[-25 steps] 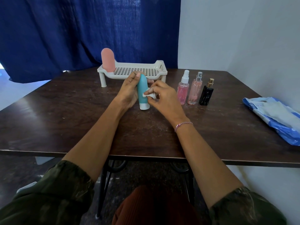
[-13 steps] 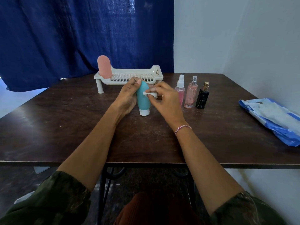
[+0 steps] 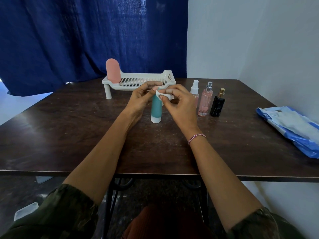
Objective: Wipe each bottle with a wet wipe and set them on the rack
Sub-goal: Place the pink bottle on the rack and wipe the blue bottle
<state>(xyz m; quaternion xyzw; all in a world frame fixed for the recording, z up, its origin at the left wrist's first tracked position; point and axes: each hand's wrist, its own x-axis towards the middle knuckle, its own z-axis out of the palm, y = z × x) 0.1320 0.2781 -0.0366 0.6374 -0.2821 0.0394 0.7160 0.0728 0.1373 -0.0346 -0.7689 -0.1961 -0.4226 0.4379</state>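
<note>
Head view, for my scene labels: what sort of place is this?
Probably a plain room at home, not a workshop: a dark wooden table, a blue curtain behind it, a bare white wall, toiletry bottles beside a rack.

We see a teal bottle [image 3: 156, 107] with a white cap, a white wipe [image 3: 161, 96] against it, and a salmon-pink bottle [image 3: 112, 70] on the white rack [image 3: 138, 83], whose floor is a grid of square holes. Beside them stand two pale pink spray bottles [image 3: 205, 101] and a black bottle [image 3: 217, 105] with a gold top. The table [image 3: 69, 131] is dark brown, the curtain [image 3: 77, 35] deep blue, the packet [image 3: 291, 128] blue and white.
</note>
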